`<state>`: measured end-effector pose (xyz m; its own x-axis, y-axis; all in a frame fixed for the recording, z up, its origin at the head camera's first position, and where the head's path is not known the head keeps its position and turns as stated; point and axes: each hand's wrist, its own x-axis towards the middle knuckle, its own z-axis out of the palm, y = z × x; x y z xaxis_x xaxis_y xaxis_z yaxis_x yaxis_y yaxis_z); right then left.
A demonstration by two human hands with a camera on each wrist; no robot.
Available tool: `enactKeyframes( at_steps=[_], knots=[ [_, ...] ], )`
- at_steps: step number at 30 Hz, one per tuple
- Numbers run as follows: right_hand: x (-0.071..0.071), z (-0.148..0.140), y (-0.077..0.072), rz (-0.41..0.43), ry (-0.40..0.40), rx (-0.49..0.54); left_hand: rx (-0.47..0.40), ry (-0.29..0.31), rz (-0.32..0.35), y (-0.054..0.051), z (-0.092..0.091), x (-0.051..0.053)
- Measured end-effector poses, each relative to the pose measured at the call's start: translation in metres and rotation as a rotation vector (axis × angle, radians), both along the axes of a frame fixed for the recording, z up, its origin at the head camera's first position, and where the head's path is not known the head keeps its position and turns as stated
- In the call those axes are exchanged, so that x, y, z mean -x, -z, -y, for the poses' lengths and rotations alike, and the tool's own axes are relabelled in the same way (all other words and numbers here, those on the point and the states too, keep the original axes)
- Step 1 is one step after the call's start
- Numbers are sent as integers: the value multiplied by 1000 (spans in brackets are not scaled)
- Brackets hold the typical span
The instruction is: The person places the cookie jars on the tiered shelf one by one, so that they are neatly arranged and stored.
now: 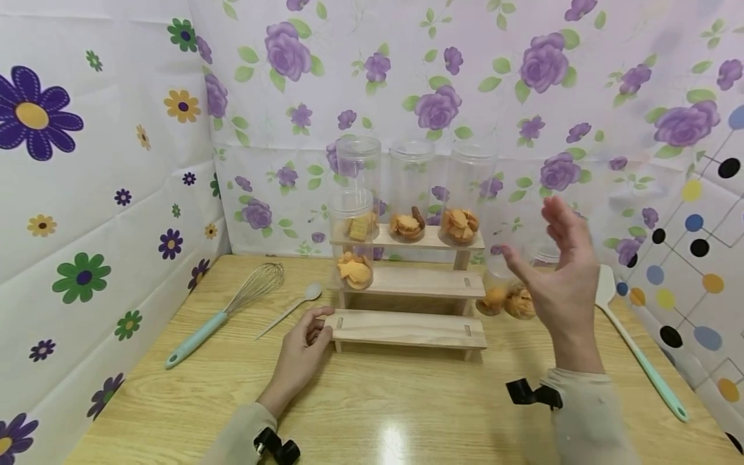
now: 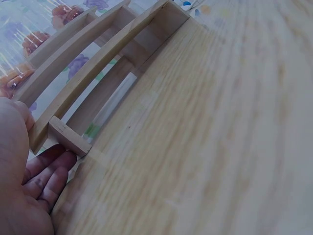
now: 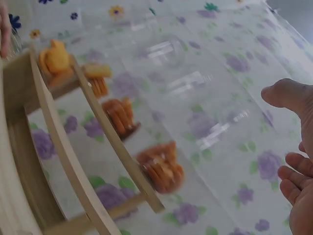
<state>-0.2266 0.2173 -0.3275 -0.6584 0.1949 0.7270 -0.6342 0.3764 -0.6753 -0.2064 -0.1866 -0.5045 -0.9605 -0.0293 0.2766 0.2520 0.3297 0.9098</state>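
A three-step wooden rack stands on the table. At the left end of its lowest step my left hand grips the board; in the left wrist view the thumb is against the board and the fingers curl beside the short leg. Three clear jars with orange and brown snacks, one of them the right jar, stand on the top step. Another jar stands at the middle step's left end. My right hand is raised right of the rack, thumb and fingers spread, holding nothing; the right wrist view shows this hand apart from the jars.
Two snack jars, the nearer one partly behind my right hand, stand right of the rack. A whisk and a small spoon lie at left, a spatula at far right. Flowered cloth hangs behind.
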Motion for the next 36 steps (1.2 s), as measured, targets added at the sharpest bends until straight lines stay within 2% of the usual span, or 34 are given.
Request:
enactKeyframes(
  at_steps=[8, 15, 21, 30, 36],
  knots=[
    [7, -32, 4, 37, 84, 66, -3, 5, -3, -2, 0, 0],
    [14, -60, 17, 138, 108, 85, -1, 6, -10, -1, 1, 1],
    [26, -76, 41, 212, 106, 108, 0, 1, -9, 0, 0, 0],
    [48, -88, 86, 343, 58, 133, -1, 2, -11, 0, 1, 0],
    [57, -90, 106, 389, 78, 93, -1, 2, -4, -1, 1, 1]
  ],
)
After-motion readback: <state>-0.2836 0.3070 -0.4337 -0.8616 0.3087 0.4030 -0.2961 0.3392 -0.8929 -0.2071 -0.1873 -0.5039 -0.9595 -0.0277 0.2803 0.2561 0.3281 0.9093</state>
